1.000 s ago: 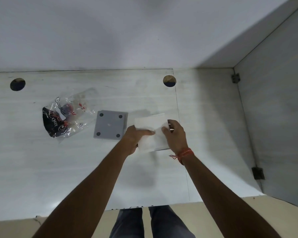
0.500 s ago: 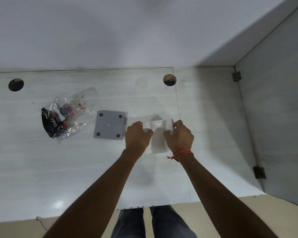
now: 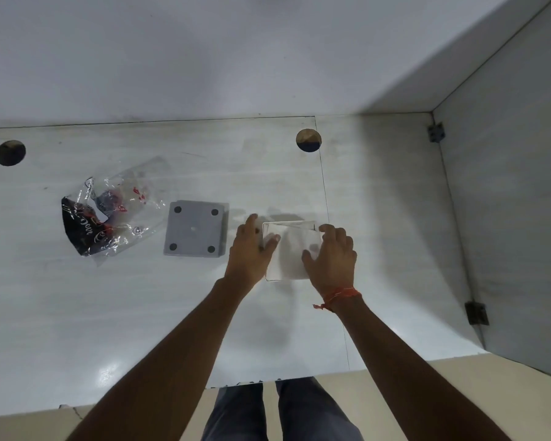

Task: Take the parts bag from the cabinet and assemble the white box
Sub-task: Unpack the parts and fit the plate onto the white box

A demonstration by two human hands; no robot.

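Near the right-hand seam of the white tabletop (image 3: 77, 313), about midway between its back and front edges, the white box (image 3: 291, 253) is held between both hands. Compared with half a second ago, when it was clasped with curled fingers from either side, the box is now seen opened up, its thin walls standing and its open side turned up toward the camera. This suggests that the shell has been squared up and that fitting of further parts may follow.

The left hand (image 3: 250, 249) is pressed against the box's left wall, thumb over the rim and fingers loosely together. The right hand (image 3: 331, 259) is laid over the right wall with fingers spread and slightly bent; a red thread (image 3: 337, 296) is worn at its wrist. Both forearms are stretched forward from the front edge.

The grey square plate (image 3: 194, 232), marked by four dark spots at its corners, lies just left of the left hand, untouched. The clear parts bag (image 3: 109, 214) lies farther left, already out of the cabinet, well apart from the box.
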